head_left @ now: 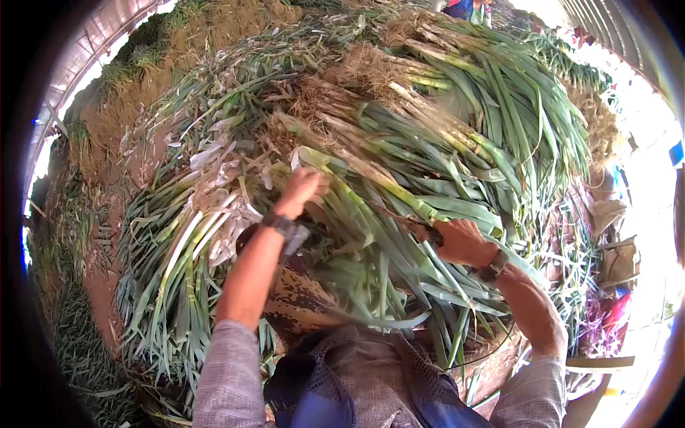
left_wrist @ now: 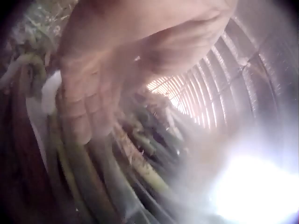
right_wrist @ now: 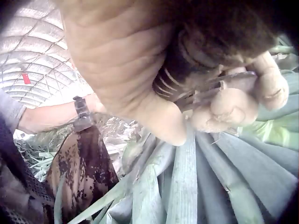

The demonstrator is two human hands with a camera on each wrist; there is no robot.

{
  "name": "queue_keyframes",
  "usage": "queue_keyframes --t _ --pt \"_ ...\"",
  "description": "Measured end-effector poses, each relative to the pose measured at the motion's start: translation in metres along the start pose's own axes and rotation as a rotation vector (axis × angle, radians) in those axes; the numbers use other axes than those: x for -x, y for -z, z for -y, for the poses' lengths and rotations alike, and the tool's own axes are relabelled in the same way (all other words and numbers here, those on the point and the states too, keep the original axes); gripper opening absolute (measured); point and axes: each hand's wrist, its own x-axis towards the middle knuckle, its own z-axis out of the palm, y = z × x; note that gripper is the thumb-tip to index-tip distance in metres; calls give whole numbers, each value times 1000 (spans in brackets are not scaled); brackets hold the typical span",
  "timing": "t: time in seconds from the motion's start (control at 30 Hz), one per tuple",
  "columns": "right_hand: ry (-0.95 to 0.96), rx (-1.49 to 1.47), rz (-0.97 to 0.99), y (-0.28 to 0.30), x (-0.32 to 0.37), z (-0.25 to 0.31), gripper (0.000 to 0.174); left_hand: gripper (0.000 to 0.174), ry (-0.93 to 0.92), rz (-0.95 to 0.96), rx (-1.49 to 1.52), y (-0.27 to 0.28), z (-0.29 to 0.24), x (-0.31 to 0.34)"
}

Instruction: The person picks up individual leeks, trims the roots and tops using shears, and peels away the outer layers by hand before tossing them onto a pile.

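Leeks (head_left: 357, 171) with long green leaves and brown roots lie in a thick heap before me. My left hand (head_left: 303, 191) is over the heap, beside a pale leek stalk (head_left: 308, 155). In the left wrist view its fingers (left_wrist: 88, 102) extend downward, fingertips at the green leaves, with a white stalk (left_wrist: 50, 92) beside them. My right hand (head_left: 464, 244), farther right, grips a dark tool with a ridged handle (right_wrist: 169, 80). A thin brownish part (head_left: 399, 220) of that tool points up-left across the leeks; its working end is hard to make out.
Leeks with white stalks (head_left: 191, 232) are piled on the left, next to peeled skins (head_left: 220, 167). A worn, patchy brown surface (head_left: 296, 296) stands against my front. Another person (head_left: 467, 10) shows at the far top. A curved ribbed roof (right_wrist: 35, 46) arches overhead.
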Motion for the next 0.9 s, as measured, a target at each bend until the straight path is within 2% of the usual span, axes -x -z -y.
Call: queue_keyframes --t 0.1,0.17,0.2,0.23,0.3,0.37,0.43,0.57,0.63,0.67,0.73,0.77,0.83,0.9 --pt "22 22 -5 -7 -21 4 21 24 57 -80 268 -19 41 -25" --pt "38 4 33 -7 -36 7 20 24 64 -112 285 -17 50 -26" --pt "59 17 -46 -13 -43 6 20 24 74 -145 295 -15 55 -26" --pt "67 23 -38 -9 -49 10 20 24 78 -153 305 -13 55 -21" --pt "41 38 57 -2 -63 18 23 23 77 -120 385 -10 53 -12" --pt "50 42 65 7 -67 26 22 23 50 -149 381 -7 67 -18" --pt "51 48 76 11 -68 27 22 20 -12 -134 223 -2 85 -30" --pt "108 21 53 13 -68 23 20 21 -11 -114 264 -13 91 -24" --pt "103 38 77 13 -70 24 20 28 -166 -163 250 -21 92 -25" --pt "63 21 66 14 -70 24 20 28 -161 -166 258 -26 92 -25" --pt "23 3 56 15 -69 26 21 33 -206 -359 146 -32 87 -30" --pt "66 -1 116 16 -66 26 21 33 -206 -359 149 -30 84 -33" --pt "108 3 177 17 -63 24 22 44 -243 -176 28 -26 76 -36" --pt "-26 -90 40 15 -61 19 23 43 -242 -224 -53 -31 69 -31"
